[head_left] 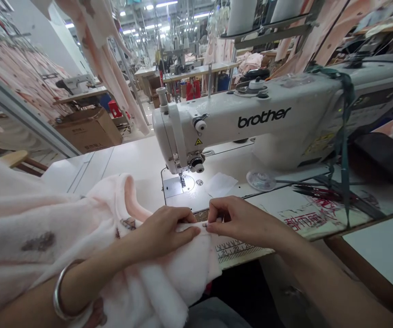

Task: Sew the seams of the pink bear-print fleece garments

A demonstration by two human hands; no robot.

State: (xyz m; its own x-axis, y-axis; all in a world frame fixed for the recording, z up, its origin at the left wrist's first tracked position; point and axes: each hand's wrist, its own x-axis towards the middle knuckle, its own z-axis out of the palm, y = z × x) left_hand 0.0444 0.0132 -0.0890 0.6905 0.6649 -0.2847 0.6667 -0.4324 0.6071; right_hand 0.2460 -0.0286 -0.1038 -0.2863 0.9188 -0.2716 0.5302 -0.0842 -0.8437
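Observation:
A fluffy pale pink garment [63, 228] lies across the near left of the white sewing table [135, 159] and over its front edge. My left hand [164, 230] is closed on the garment's edge, thumb and fingers pinching the fabric. My right hand [237, 218] pinches the same edge just to the right, fingertips almost touching the left hand's. Both hands sit in front of the white Brother sewing machine [251, 123], whose needle and presser foot [182, 180] stand a short way beyond them. A silver bangle [59, 291] circles my left wrist.
A small white fabric piece [221, 183] and a clear round disc [261, 179] lie on the machine bed. A ruler strip [237, 249] runs along the table's front edge. Cardboard boxes [89, 130], hanging pink garments [104, 59] and other sewing stations stand behind.

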